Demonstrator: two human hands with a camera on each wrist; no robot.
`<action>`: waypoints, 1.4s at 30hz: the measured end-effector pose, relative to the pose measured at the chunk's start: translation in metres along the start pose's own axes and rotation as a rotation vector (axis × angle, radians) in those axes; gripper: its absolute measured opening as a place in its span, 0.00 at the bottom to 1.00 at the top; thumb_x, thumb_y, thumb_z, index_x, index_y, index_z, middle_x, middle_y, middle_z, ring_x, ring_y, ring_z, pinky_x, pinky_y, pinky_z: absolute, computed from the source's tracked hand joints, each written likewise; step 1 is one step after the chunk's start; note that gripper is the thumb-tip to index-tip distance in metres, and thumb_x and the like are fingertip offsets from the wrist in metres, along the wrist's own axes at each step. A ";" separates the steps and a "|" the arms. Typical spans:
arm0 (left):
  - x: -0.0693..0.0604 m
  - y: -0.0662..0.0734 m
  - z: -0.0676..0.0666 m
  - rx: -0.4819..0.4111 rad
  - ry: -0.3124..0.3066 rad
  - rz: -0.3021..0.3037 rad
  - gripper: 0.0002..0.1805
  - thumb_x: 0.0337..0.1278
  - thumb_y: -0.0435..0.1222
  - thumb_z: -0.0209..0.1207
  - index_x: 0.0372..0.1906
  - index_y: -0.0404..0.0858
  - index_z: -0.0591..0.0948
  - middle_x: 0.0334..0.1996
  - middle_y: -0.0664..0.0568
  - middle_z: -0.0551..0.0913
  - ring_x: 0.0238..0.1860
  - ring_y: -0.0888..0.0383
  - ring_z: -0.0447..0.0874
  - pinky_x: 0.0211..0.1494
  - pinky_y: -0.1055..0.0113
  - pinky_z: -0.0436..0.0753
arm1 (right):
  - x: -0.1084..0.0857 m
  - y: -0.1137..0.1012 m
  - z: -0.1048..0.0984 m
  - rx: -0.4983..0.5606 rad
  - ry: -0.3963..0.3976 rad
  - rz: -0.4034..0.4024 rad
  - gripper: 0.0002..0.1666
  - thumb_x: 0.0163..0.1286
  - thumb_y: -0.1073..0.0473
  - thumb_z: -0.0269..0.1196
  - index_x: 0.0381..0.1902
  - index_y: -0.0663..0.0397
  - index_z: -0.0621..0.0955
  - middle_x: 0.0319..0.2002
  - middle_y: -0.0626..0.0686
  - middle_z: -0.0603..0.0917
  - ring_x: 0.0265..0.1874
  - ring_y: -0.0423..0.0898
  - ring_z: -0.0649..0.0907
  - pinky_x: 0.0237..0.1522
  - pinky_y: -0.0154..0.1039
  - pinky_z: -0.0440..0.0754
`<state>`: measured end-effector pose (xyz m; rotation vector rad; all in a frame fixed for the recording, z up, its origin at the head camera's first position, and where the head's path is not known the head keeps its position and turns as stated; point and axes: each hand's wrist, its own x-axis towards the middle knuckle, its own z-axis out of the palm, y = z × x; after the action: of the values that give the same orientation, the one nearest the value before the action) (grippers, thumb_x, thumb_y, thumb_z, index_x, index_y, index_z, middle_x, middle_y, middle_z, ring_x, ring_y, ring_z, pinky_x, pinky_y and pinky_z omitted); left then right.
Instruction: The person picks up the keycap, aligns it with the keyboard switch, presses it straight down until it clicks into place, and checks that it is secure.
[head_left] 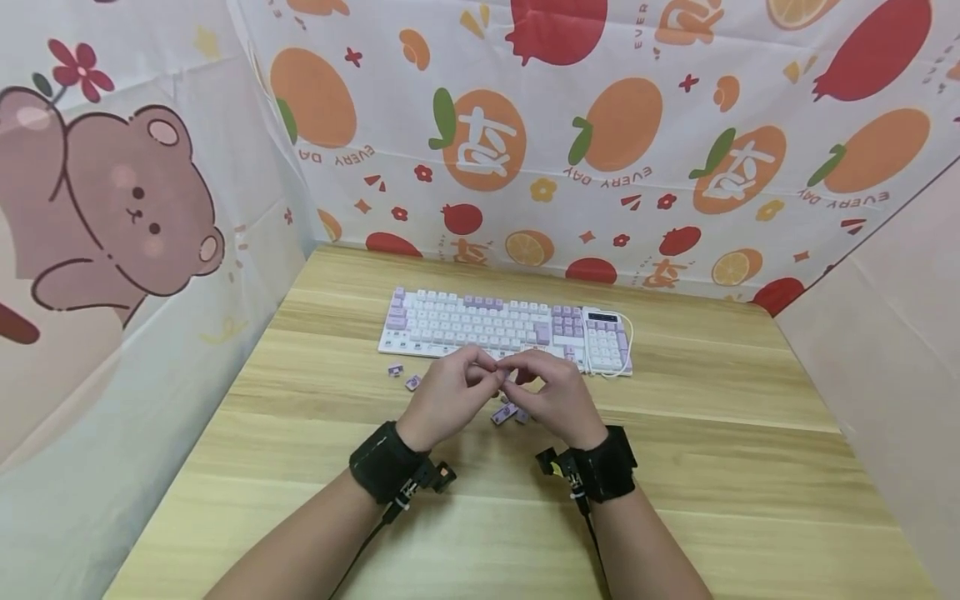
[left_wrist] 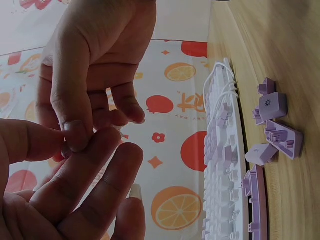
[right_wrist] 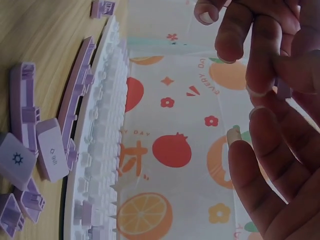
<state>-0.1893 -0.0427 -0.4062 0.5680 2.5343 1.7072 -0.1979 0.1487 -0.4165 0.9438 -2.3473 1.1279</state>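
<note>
Both hands meet above the front edge of the white and purple keyboard (head_left: 480,323). Thumb and fingers of the left hand (head_left: 450,396) (left_wrist: 75,195) and of the right hand (head_left: 558,400) (left_wrist: 107,40) pinch at one spot, around a small purple keycap (right_wrist: 283,90) mostly hidden by fingertips. Beneath the hands, several loose purple keycaps lie on the table, among them a long one (head_left: 504,413) (right_wrist: 22,107) and one with a sun-like symbol (left_wrist: 273,104) (right_wrist: 17,158). Bare switches show along the keyboard's near row.
Two more loose keycaps (head_left: 395,370) (head_left: 413,382) lie left of the hands. A white cable (head_left: 630,333) loops over the keyboard's right end. Behind the wooden table (head_left: 712,475) hangs a fruit-patterned cloth (head_left: 555,200), with a bear-patterned one (head_left: 135,208) at the left.
</note>
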 end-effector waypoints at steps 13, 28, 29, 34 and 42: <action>0.000 0.009 -0.012 -0.028 -0.032 -0.014 0.14 0.67 0.38 0.53 0.55 0.46 0.75 0.37 0.52 0.89 0.39 0.62 0.88 0.45 0.59 0.80 | -0.012 0.051 -0.052 -0.098 0.121 0.371 0.16 0.66 0.54 0.68 0.50 0.52 0.85 0.42 0.51 0.88 0.36 0.42 0.84 0.38 0.32 0.83; -0.001 0.007 -0.012 -0.043 -0.049 0.011 0.10 0.69 0.38 0.53 0.51 0.45 0.77 0.35 0.54 0.89 0.40 0.55 0.88 0.42 0.59 0.78 | -0.006 0.101 -0.046 -0.306 -0.187 0.560 0.14 0.65 0.57 0.68 0.48 0.54 0.86 0.44 0.53 0.88 0.40 0.48 0.84 0.45 0.47 0.82; -0.001 0.007 -0.012 -0.041 -0.048 0.011 0.10 0.69 0.37 0.53 0.51 0.45 0.77 0.35 0.54 0.89 0.39 0.55 0.88 0.41 0.59 0.78 | -0.002 0.102 -0.044 -0.336 -0.217 0.537 0.14 0.64 0.58 0.68 0.47 0.55 0.87 0.43 0.53 0.87 0.40 0.48 0.84 0.45 0.47 0.82; -0.001 0.007 -0.013 -0.036 -0.055 0.010 0.09 0.69 0.38 0.53 0.49 0.45 0.78 0.35 0.52 0.89 0.38 0.58 0.87 0.41 0.60 0.78 | 0.006 0.109 -0.034 -0.460 -0.363 0.482 0.12 0.65 0.57 0.68 0.45 0.55 0.87 0.42 0.52 0.82 0.44 0.48 0.82 0.51 0.45 0.81; -0.002 0.007 -0.012 -0.014 -0.044 0.037 0.09 0.69 0.38 0.53 0.48 0.45 0.79 0.35 0.53 0.89 0.36 0.64 0.86 0.41 0.61 0.79 | 0.002 0.112 -0.030 -0.497 -0.375 0.456 0.12 0.63 0.59 0.70 0.43 0.56 0.88 0.40 0.51 0.80 0.41 0.48 0.81 0.48 0.44 0.81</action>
<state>-0.1881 -0.0518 -0.3951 0.6481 2.4952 1.7032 -0.2776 0.2227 -0.4576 0.4778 -3.0477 0.4637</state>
